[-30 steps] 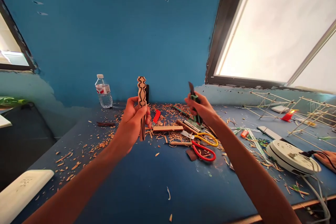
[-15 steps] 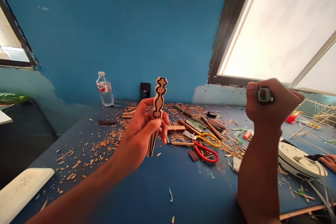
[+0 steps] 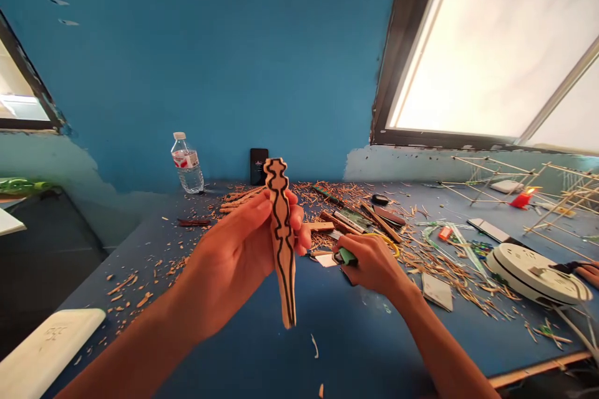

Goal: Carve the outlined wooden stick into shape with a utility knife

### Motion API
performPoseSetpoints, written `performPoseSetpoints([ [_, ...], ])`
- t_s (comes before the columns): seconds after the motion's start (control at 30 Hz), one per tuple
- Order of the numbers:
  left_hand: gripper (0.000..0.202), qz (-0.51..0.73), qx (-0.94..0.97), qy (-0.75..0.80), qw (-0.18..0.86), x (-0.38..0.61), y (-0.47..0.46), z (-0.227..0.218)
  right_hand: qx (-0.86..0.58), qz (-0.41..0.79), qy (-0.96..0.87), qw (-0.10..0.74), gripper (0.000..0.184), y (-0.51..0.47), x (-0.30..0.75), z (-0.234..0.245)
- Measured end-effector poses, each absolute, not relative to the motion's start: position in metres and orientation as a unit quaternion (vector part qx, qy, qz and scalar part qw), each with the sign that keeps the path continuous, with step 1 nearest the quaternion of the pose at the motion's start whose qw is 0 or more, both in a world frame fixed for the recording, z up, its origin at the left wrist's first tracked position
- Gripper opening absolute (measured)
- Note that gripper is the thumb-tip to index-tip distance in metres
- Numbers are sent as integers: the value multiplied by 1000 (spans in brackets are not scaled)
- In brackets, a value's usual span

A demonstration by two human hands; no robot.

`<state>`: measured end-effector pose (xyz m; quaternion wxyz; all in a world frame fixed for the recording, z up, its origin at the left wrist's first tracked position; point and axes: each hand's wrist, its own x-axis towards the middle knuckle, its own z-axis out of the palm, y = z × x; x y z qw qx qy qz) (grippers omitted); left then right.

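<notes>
My left hand [image 3: 243, 249] grips a flat wooden piece [image 3: 282, 224] in front of me. The piece has a wavy carved outline, black drawn lines along its sides and a narrow lower end. My right hand [image 3: 369, 262] is closed around a tool with a green handle [image 3: 347, 256], low over the table to the right of the wood; the tool's working end cannot be made out. Behind that hand, scissors with a yellow handle loop [image 3: 392, 244] lie mostly hidden. A small white piece [image 3: 326, 260] shows just left of the hand.
Wood shavings and strips cover the blue table [image 3: 374, 336]. A water bottle [image 3: 187, 165] and a phone [image 3: 259, 165] stand at the wall. To the right are a round power strip [image 3: 533, 271], a lit red candle [image 3: 521, 200], a stick frame [image 3: 571, 193] and another person's hand [image 3: 590, 271].
My right hand has come down and left from its raised place, the green-handled tool still in it. The wooden piece has shifted slightly down, and the left hand's grip on it has changed.
</notes>
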<state>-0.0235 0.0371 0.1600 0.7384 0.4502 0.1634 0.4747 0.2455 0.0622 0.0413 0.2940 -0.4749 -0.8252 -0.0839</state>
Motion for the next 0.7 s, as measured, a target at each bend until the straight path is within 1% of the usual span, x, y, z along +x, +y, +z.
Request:
performPoseSetpoints([
  [0.07,15,474,425,184,749,-26,42,145,-489,-21,-827,274,18,57,240,34],
  [0.17,13,471,366,239,766,-31,59,111,-509,78,-817,260,5,48,235,36],
  [0.33,12,469,326,324,754,-41,91,49,-503,266,-788,235,21,43,225,47],
  [0.43,15,464,363,375,715,-48,100,28,-476,343,-781,212,16,49,218,48],
  [0.53,18,409,444,408,685,-61,109,24,-459,391,-779,171,24,53,210,47],
  [0.57,19,386,469,413,679,-66,112,25,-463,393,-779,156,24,54,208,47],
  [0.67,28,338,529,417,657,-82,123,28,-485,345,-796,114,23,57,202,46],
  [0.7,29,320,568,413,635,-88,126,28,-482,326,-807,101,24,59,199,45],
])
